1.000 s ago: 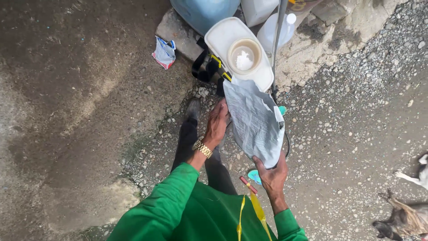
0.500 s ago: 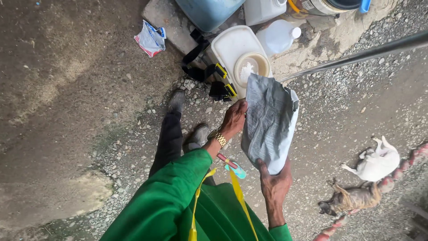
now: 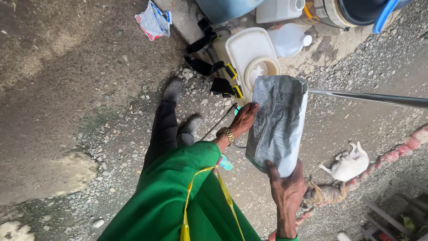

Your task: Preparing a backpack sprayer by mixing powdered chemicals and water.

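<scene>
Tilted further since a moment ago, the grey foil bag (image 3: 277,125) now stands mouth-up before the white sprayer tank (image 3: 248,52) on gravel. I clasp its bottom in my right hand (image 3: 287,193); my left hand (image 3: 244,119) grips its side edge.

One head-worn view — looking steeply down, close over the gravel ground (image 3: 111,147)

White cat (image 3: 348,164), tabby cat (image 3: 324,194), crumpled wrapper (image 3: 154,20).
</scene>
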